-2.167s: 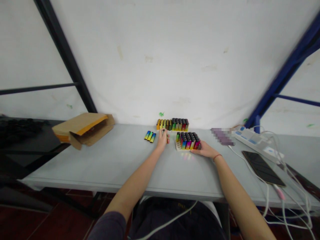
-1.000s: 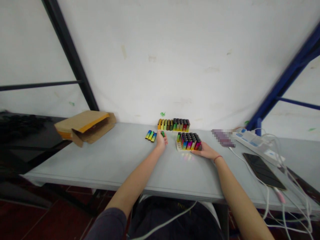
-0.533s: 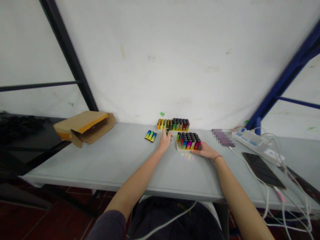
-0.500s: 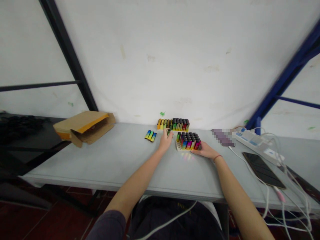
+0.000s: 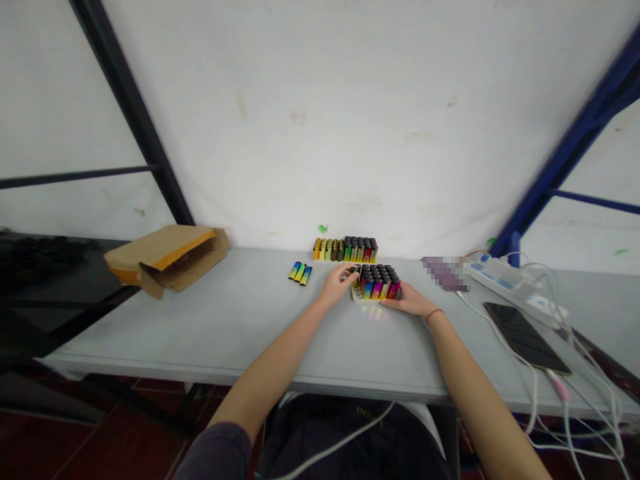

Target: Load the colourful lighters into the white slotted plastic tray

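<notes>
A white tray [image 5: 357, 298] of lighters stands on the table, and upright black-topped lighters [image 5: 380, 283] in bright rainbow colours fill most of it. My right hand [image 5: 410, 300] grips the tray at its right side, fingers partly hidden behind it. At the tray's left end, my left hand [image 5: 340, 281] pinches a lighter [image 5: 357, 272] upright over or in the left column; whether it is seated I cannot tell. Three blue, green and yellow lighters [image 5: 301, 273] lie flat to the left. Behind, by the wall, stands another row of lighters [image 5: 345, 249], yellow ones left, black-topped ones right.
An opened cardboard box [image 5: 165, 250] lies at the left of the table [image 5: 210, 333]. On the right are a black phone [image 5: 525, 337], a purple phone-like object [image 5: 444, 275], a white power strip [image 5: 517, 290] and tangled white cables [image 5: 534, 400].
My left hand has moved right, from the gap near the back row to the left end of the front tray, with a lighter in its fingers. My right hand stays at the tray.
</notes>
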`<state>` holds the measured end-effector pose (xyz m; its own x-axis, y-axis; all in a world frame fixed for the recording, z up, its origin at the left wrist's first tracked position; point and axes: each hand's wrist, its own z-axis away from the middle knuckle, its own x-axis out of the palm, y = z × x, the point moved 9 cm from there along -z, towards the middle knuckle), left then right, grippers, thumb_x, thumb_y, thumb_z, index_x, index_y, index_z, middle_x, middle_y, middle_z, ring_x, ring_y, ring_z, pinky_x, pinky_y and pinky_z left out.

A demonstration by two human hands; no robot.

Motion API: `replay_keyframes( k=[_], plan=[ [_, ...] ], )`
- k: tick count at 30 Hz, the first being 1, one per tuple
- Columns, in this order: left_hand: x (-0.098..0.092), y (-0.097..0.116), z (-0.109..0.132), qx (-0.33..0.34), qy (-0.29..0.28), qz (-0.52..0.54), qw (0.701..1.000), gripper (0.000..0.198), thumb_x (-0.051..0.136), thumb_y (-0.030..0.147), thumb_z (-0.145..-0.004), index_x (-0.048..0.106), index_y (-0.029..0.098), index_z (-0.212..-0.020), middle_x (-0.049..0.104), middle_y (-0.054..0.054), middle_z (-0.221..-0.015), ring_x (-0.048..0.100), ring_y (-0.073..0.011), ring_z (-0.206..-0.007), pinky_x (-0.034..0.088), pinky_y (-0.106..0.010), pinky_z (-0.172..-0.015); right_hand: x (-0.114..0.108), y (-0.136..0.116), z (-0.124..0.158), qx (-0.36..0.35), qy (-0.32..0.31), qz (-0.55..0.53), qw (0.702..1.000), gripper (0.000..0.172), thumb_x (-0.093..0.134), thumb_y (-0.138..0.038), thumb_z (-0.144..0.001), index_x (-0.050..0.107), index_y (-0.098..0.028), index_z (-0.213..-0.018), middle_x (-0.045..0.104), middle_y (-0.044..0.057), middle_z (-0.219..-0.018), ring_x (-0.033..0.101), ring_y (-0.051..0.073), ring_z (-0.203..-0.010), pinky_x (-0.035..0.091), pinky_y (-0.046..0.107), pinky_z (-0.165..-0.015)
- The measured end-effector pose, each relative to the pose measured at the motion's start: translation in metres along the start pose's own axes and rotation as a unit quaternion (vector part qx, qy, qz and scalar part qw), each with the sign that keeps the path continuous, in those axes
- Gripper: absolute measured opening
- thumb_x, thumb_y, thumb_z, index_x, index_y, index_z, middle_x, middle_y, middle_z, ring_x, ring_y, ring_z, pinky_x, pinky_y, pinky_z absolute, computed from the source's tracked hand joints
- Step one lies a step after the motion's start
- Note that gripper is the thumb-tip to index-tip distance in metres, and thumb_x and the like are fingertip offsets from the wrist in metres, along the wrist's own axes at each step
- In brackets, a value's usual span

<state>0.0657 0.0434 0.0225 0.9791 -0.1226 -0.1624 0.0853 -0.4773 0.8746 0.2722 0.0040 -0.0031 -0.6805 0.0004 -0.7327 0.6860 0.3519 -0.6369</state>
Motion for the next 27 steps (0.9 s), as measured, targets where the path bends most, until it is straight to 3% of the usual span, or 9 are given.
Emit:
replay_keyframes(
  k=[5,7,10,12,16,18,20,23,27],
  plan=[
    [0.001,-0.001,0.003,-0.004,-0.005,-0.048,0.999,0.034,0.068,0.028,-0.078,0.06,0.022,-0.11,0.067,-0.005,-0.097,0.062,-0.0146,-0.078,0.05,-0.026,-0.07,0.001,0.001,0.0,-0.004,0.003,-0.004,1.0,0.066,0.074,-0.053,-0.069,0.057,-0.018,-0.122,0.066,0.01,-0.122,0.062,0.031,-0.109,0.048,0.048,-0.098],
    [0.003,0.003,0.004,0.017,-0.016,-0.079,0.997,0.03,0.065,0.028,-0.081,0.059,0.022,-0.109,0.066,-0.005,-0.098,0.063,-0.0146,-0.078,0.05,-0.027,-0.072,0.001,0.001,0.0,-0.003,0.003,-0.004,1.0,0.065,0.074,-0.053,-0.069,0.058,-0.019,-0.122,0.066,0.01,-0.122,0.062,0.031,-0.108,0.048,0.048,-0.098],
    [0.009,0.021,0.006,0.086,-0.047,-0.164,0.981,0.02,0.056,0.029,-0.087,0.061,0.021,-0.105,0.064,-0.007,-0.105,0.061,-0.0167,-0.087,0.048,-0.03,-0.082,0.0,0.001,0.0,-0.002,0.003,0.002,1.0,0.065,0.073,-0.053,-0.069,0.058,-0.017,-0.121,0.066,0.011,-0.122,0.062,0.031,-0.109,0.048,0.047,-0.099],
    [0.003,0.029,0.004,0.097,-0.032,-0.25,0.963,0.022,0.049,0.03,-0.091,0.063,0.022,-0.107,0.064,-0.009,-0.107,0.058,-0.0208,-0.098,0.044,-0.036,-0.091,0.0,0.001,0.0,-0.002,-0.001,0.006,1.0,0.065,0.073,-0.053,-0.069,0.058,-0.016,-0.121,0.066,0.011,-0.122,0.061,0.032,-0.11,0.047,0.048,-0.099],
    [-0.049,0.023,-0.002,-0.033,0.081,-0.463,0.882,0.03,0.041,0.023,-0.093,0.065,0.019,-0.112,0.059,-0.015,-0.118,0.045,-0.0324,-0.114,0.034,-0.049,-0.094,0.001,0.002,-0.001,-0.006,-0.009,0.006,1.0,0.064,0.072,-0.055,-0.07,0.059,-0.017,-0.12,0.066,0.01,-0.121,0.061,0.032,-0.111,0.047,0.048,-0.1],
    [-0.075,0.014,-0.002,-0.105,0.093,-0.529,0.837,0.03,0.041,0.018,-0.092,0.068,0.016,-0.105,0.055,-0.018,-0.121,0.041,-0.0349,-0.115,0.033,-0.05,-0.091,0.002,0.001,-0.001,-0.011,-0.011,0.002,1.0,0.062,0.071,-0.056,-0.07,0.06,-0.017,-0.118,0.066,0.01,-0.12,0.061,0.032,-0.11,0.046,0.048,-0.101],
    [-0.091,0.004,-0.002,-0.149,0.083,-0.558,0.812,0.03,0.042,0.016,-0.091,0.07,0.013,-0.098,0.055,-0.019,-0.12,0.039,-0.0363,-0.115,0.033,-0.05,-0.089,0.002,0.001,0.0,-0.012,-0.011,0.0,1.0,0.062,0.071,-0.055,-0.07,0.06,-0.017,-0.118,0.066,0.01,-0.12,0.061,0.032,-0.11,0.046,0.049,-0.101],
    [-0.094,-0.005,-0.002,-0.167,0.057,-0.564,0.806,0.028,0.045,0.019,-0.09,0.072,0.014,-0.096,0.057,-0.02,-0.119,0.039,-0.0371,-0.117,0.033,-0.05,-0.089,0.001,0.0,0.0,-0.008,-0.006,0.001,1.0,0.063,0.071,-0.054,-0.07,0.059,-0.016,-0.118,0.065,0.011,-0.121,0.06,0.032,-0.11,0.046,0.048,-0.1],
    [-0.067,-0.006,-0.001,-0.145,-0.007,-0.563,0.814,0.024,0.053,0.032,-0.088,0.071,0.02,-0.1,0.065,-0.015,-0.114,0.044,-0.0352,-0.117,0.033,-0.051,-0.092,0.001,0.001,0.0,-0.002,-0.009,0.004,1.0,0.063,0.071,-0.053,-0.07,0.059,-0.015,-0.118,0.065,0.013,-0.122,0.061,0.031,-0.109,0.046,0.047,-0.1]
  ],
)
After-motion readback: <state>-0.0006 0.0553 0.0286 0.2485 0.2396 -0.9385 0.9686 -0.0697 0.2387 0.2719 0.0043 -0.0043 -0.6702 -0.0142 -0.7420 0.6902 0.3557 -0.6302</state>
